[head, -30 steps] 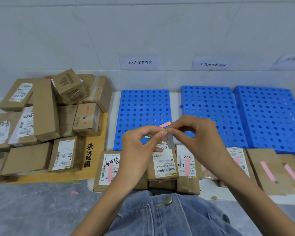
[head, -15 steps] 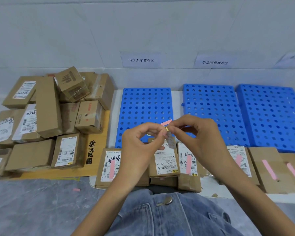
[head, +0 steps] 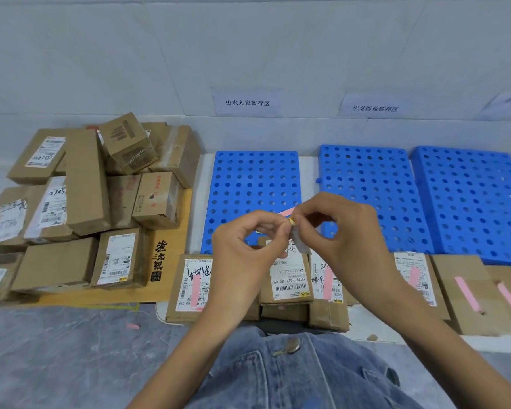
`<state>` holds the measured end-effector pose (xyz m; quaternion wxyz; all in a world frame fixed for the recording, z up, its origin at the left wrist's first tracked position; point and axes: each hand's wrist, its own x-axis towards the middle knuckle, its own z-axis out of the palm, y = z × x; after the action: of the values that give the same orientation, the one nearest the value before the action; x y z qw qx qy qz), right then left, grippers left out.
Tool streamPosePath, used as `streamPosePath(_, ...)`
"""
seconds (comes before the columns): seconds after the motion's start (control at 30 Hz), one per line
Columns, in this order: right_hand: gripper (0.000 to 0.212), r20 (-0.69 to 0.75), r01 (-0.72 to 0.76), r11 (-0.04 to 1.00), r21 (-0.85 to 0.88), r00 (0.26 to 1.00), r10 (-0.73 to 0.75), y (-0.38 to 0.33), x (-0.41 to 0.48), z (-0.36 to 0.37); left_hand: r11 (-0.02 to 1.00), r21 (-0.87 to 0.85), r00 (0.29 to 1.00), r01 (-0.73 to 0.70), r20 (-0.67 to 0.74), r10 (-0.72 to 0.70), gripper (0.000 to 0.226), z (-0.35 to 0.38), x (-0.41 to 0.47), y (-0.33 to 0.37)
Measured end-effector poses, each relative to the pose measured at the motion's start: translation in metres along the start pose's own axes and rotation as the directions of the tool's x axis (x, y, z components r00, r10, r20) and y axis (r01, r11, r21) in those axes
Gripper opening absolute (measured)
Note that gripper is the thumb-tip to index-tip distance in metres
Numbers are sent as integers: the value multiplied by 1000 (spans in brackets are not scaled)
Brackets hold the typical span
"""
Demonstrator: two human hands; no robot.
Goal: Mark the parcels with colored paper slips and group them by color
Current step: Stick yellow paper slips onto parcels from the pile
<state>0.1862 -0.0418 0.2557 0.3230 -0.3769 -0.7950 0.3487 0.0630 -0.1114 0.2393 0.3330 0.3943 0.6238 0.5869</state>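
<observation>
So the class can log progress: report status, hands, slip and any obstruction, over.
Both left hand and right hand pinching pink slip, held up. Directly below, labelled parcel shows no slip. Nothing seen in the way.

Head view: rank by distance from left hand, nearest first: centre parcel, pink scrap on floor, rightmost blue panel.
1. Centre parcel, just under the left hand.
2. Pink scrap, on the floor, lower left.
3. Rightmost blue panel, far right.
</observation>
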Motion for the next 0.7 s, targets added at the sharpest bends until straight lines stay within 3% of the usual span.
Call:
streamPosePath(0.1, 5, 20, -88, 991, 104, 996, 86, -2, -1, -4, 1000, -17, 1000, -12, 3, 12, 11, -3, 1, 1)
streamPosePath(0.2, 7, 58, -75, 993, 95, 996, 70, -4, -2, -8, 1000, -5, 999, -15, 35, 15, 9, -5, 1, 1)
streamPosePath(0.4, 3, 62, 44, 998, -45, 997, -42, -5, -1, -10, 998, 57, 1000, -21, 12, 20, 9, -5, -3, 0)
streamPosePath(0.57, 11, 90, 210, 932, -295, 977, -191, -7, 2, -7, 998, 67, 1000, -16, 8, 15, 10, -4, -6, 1)
streamPosePath(0.7, 14, 154, 232, 933, -274, 969, -195, -4, 7, -10, 999, 22, 999, 27, 17, -27, 6, -6, -7, 0)
